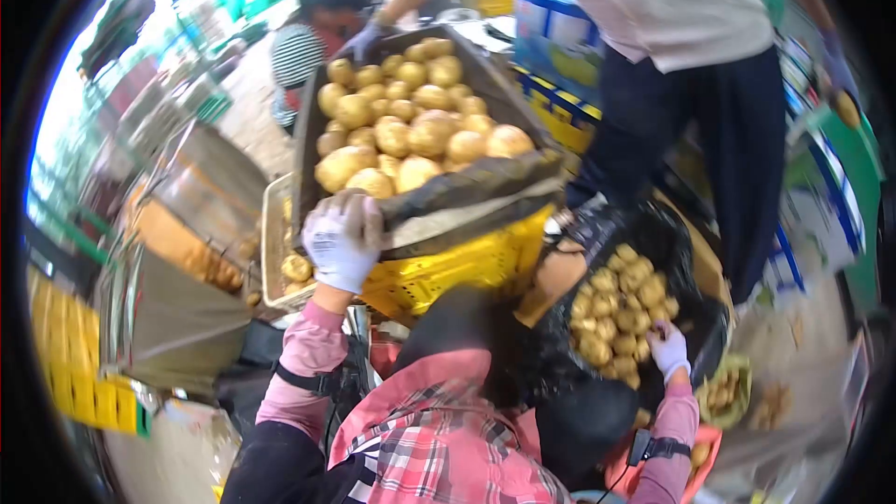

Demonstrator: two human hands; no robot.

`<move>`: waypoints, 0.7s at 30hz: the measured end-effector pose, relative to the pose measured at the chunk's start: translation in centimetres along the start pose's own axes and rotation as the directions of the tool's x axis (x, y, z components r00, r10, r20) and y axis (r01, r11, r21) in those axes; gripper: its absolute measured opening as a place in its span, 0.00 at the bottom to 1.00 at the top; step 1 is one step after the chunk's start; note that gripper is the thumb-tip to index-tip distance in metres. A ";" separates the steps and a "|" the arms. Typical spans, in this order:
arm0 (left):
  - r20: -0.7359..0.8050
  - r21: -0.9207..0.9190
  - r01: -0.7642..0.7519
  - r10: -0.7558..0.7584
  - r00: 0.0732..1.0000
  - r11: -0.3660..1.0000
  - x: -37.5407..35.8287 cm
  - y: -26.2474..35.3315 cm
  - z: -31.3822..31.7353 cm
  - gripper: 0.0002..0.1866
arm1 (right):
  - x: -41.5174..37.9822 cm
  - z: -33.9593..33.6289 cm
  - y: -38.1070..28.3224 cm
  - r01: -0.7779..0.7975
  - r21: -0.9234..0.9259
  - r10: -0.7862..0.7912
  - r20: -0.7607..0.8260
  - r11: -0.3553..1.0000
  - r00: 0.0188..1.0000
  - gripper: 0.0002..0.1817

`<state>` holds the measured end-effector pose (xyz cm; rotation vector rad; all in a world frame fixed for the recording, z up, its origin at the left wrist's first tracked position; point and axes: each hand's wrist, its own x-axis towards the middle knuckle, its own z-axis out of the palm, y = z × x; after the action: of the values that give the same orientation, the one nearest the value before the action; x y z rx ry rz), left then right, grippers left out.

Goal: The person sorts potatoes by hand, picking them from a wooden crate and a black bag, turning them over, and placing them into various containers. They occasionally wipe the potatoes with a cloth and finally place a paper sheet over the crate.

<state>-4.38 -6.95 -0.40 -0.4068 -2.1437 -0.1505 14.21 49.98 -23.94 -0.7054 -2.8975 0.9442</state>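
Note:
My left hand (343, 239), in a white glove, is closed over the near left corner of a crate (303, 159) lined with dark cloth. Potatoes (411, 121) fill this crate, which rests on a yellow crate (457, 266). To the right, a black plastic bag (555, 336) lines an open box and holds a heap of smaller potatoes (621, 313). At the heap's near right edge, my right hand (669, 352), also in a white glove, has its fingers bent around a potato, partly hidden by the hand.
Another person (691, 65) stands across from me, one gloved hand (366, 40) at the crate's far left corner. A pale basket (275, 224) sits left of the crate. A red tub (705, 448) and a small bag of potatoes (726, 387) lie at the lower right.

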 end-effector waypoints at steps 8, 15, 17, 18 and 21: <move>0.002 0.064 -0.010 0.010 1.000 0.998 0.1 0.5 0.2 0.07 | 6.1 8.4 4.8 -0.008 -0.611 0.406 0.517 0.792 0.754 0.35; -0.011 0.099 -0.021 0.022 1.000 0.995 0.0 0.1 1.0 0.06 | 4.6 14.9 19.1 0.090 -0.488 0.453 0.854 0.868 0.256 0.38; -0.004 0.099 -0.021 0.022 1.000 0.995 -0.2 -0.1 1.0 0.05 | 3.5 15.3 19.3 0.242 -0.560 0.448 0.803 0.792 0.393 0.39; -0.007 0.090 -0.018 0.019 1.000 0.996 -0.2 -0.1 1.0 0.05 | 3.1 14.5 15.9 0.155 -0.685 0.591 0.703 0.712 0.396 0.39; 0.001 0.098 -0.023 0.023 1.000 0.995 -0.3 -0.2 0.8 0.05 | 3.5 15.2 19.4 -0.020 -0.547 0.545 0.829 0.837 0.124 0.39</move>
<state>-4.94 -6.99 -1.11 -0.3744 -2.1360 -0.0312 16.81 56.94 -47.74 -0.9904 -4.4186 1.0798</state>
